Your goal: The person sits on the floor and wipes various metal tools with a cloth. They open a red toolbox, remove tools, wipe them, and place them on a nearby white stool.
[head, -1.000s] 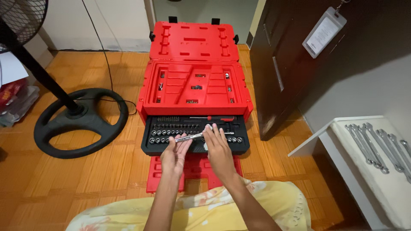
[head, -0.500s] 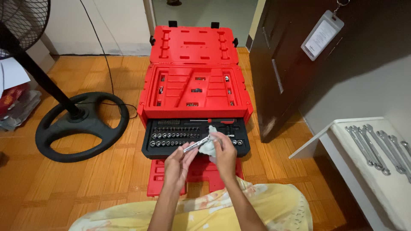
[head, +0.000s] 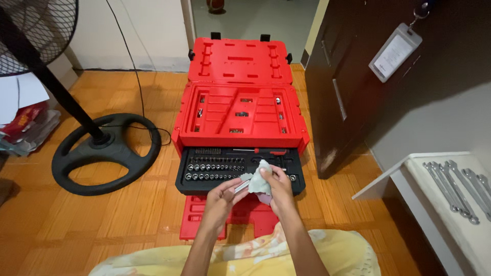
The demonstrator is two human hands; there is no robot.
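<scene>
My left hand (head: 223,197) grips one end of a slim metal tool (head: 240,186). My right hand (head: 278,187) holds a pale grey-green cloth (head: 258,176) wrapped over the tool's other end. Both hands hover above the front edge of a black drawer tray (head: 185,183) filled with rows of shiny sockets (head: 215,167). The tray is pulled out of a red plastic tool case (head: 240,110) whose lid (head: 239,60) stands open behind it. A red-handled screwdriver (head: 263,151) lies at the tray's back edge.
A red panel (head: 197,217) lies on the wooden floor under my hands. A standing fan's round black base (head: 105,153) sits left. A dark cabinet (head: 353,76) with a hanging badge (head: 398,51) stands right. Several wrenches (head: 455,184) lie on a white shelf (head: 473,225).
The tool has come down and toward me. My right hand has picked up the cloth and closed it over the tool's end. The camera view has shifted slightly.
</scene>
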